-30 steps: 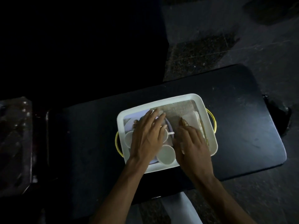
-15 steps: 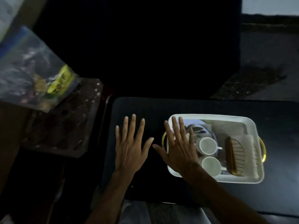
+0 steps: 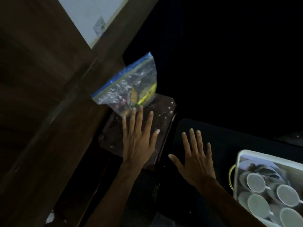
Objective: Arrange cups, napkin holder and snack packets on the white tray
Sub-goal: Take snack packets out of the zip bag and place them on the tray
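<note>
A clear zip bag of snack packets [image 3: 129,89], with a blue seal and a yellow packet inside, stands on a small dark wooden stand [image 3: 162,115]. My left hand [image 3: 139,141] stretches toward it, fingers spread, fingertips just below the bag and holding nothing. My right hand [image 3: 195,159] hovers flat and open over the black table [image 3: 221,141]. The white tray [image 3: 239,163] with a yellow handle sits at the lower right, cut off by the frame edge. Several white cups [image 3: 255,182] stand in it. The napkin holder is out of view.
A tall dark wooden cabinet or door frame [image 3: 49,95] fills the left side, right beside the stand. A pale wall [image 3: 91,13] shows at the top. The background beyond the table is black and unreadable.
My view swung left, pushing the tray to the lower right. Both hands left the tray and moved left; my left hand now reaches over the stand up to the snack bag.
</note>
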Demonstrator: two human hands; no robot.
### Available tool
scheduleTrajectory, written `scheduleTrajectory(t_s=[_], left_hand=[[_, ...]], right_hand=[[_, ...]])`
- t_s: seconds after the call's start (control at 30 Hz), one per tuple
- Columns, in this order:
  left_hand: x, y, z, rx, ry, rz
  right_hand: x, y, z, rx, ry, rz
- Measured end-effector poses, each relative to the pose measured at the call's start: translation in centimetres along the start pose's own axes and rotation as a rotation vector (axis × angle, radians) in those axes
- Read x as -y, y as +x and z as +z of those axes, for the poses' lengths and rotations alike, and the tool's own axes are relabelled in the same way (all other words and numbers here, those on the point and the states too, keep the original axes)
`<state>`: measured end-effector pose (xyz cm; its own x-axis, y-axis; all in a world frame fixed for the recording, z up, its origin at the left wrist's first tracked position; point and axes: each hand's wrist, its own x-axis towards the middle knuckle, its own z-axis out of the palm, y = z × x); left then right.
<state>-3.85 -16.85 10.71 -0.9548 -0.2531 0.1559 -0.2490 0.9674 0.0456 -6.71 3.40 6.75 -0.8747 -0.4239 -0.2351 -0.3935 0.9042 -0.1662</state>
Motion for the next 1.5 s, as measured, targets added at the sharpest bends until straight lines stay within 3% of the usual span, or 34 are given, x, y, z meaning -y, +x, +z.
scheduleTrajectory(t_s=[0.13,0.27,0.4,0.6,0.7,0.87,0.97,1.07,1.2,1.37,1.5], left_hand=[[5.4,5.5,-3.6,-0.125,0.066,-0.039],[9.7,11.3,-6.0,-0.112,0.030,-0.146],[11.1,15.0,-5.5,0.060,-0.166,-0.187],[10.2,15.7,-5.3,0.046,-0.496,-0.281],[8.9,14.8,-7.7,0.079,-0.557,-0.256],[4.4,8.4,-14.6,0.101,-0.753,-0.204],[0.1,3.3,-17.7,0.067,-0.788,-0.244],[-5.4,-1.6,-19.3,0.080,-0.838,-0.263],[-13.3,-7.6,-20.3,0.055,-0.731,-0.358],[-21.8,-12.5,-22.5,0.104,-0.816,-0.321],[-26.7,-14.5,-23.4,0.174,-0.950,-0.413]], right_hand=[[4.0,1.4,-1.6,-0.007,0.013,-0.002],[6.4,1.6,-2.8,0.006,0.014,0.001],[7.1,1.1,-3.6,0.015,0.023,0.019],[6.1,-0.9,-4.3,0.098,0.120,0.088],[5.4,-2.3,-6.0,0.066,0.342,0.161],[5.8,-4.2,-12.2,-0.187,1.193,0.306],[6.1,-5.0,-16.8,-0.183,1.511,0.203],[5.2,-6.7,-20.2,-0.172,1.535,0.167],[1.1,-11.5,-21.6,-0.169,1.372,0.280],[-5.6,-17.7,-22.1,-0.191,1.304,0.297],[-9.7,-20.8,-22.4,-0.222,1.257,0.288]])
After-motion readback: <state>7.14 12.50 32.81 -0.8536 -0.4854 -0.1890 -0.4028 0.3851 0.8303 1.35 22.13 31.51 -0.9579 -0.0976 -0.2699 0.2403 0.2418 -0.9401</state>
